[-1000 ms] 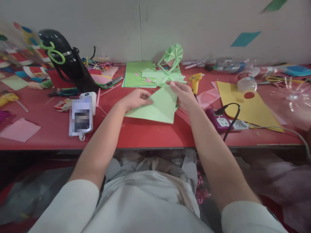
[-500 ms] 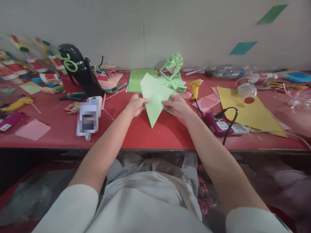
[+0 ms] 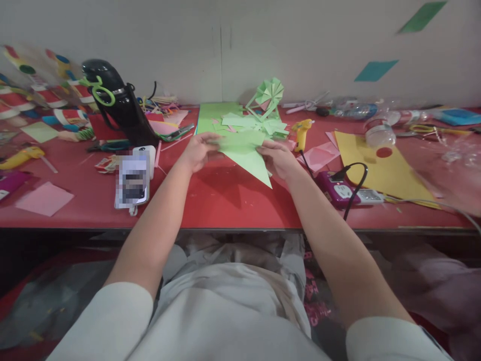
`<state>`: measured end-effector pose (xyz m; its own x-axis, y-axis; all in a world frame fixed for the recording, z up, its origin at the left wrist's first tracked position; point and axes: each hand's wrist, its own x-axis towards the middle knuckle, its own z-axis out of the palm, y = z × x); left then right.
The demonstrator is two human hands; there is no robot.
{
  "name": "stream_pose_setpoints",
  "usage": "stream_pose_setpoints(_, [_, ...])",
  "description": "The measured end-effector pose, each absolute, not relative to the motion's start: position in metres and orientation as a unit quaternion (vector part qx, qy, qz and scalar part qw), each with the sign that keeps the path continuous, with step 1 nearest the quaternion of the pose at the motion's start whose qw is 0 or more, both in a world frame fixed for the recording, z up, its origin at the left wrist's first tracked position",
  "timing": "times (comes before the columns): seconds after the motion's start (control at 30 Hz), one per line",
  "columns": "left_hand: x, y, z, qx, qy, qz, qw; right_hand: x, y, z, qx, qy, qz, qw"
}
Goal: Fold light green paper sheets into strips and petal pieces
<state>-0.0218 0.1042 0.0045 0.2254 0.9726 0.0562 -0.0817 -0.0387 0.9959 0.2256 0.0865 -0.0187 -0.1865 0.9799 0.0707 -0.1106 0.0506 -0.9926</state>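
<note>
Both my hands hold a folded light green paper sheet [image 3: 246, 155] just above the red table [image 3: 225, 200]. My left hand [image 3: 197, 150] pinches its left edge, fingers closed on it. At the right edge my right hand [image 3: 277, 158] grips the sheet the same way. A pointed corner of the sheet hangs down toward me and to the right. Behind the sheet lie several green paper pieces [image 3: 248, 123] and a green folded fan-like paper model [image 3: 267, 93].
A yellow glue gun [image 3: 300, 131], pink papers [image 3: 319, 155], a purple power strip with a black cable [image 3: 341, 193] and a yellow sheet [image 3: 379, 165] lie right. Left are a phone [image 3: 132, 183], a black bag [image 3: 120, 108], a pink square [image 3: 43, 198] and craft clutter.
The green sheet was lifted off the table, stood upright with its point down, and is now tipped flatter with the point swung to the right. Both hands stayed on it.
</note>
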Motion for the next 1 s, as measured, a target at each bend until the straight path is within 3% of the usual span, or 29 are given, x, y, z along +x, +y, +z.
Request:
stream_pose_setpoints(0.2, [-0.036,0.098,0.012,0.561,0.311,0.309,0.702,0.229,0.085,-0.014,-0.466,-0.520,0.537,0.474])
stream_pose_setpoints(0.47, [-0.011,0.089,0.001,0.613,0.426,0.221,0.627,0.219,0.079,-0.014,-0.437,-0.568,0.589,0.372])
stream_pose_setpoints(0.63, [-0.003,0.087,0.002,0.623,0.409,0.241,0.621,0.218,0.075,-0.005,-0.355,-0.561,0.646,0.377])
stream_pose_setpoints(0.73, [-0.005,0.093,-0.001,0.621,0.429,0.296,0.585,0.223,0.071,0.000,-0.385,-0.578,0.599,0.398])
stream_pose_setpoints(0.87, [-0.006,0.097,-0.004,0.605,0.487,0.333,0.535,0.228,0.070,-0.003,-0.411,-0.628,0.570,0.335])
stream_pose_setpoints(1.0, [-0.001,0.094,-0.005,0.599,0.445,0.335,0.575,0.224,0.069,-0.007,-0.404,-0.649,0.563,0.313])
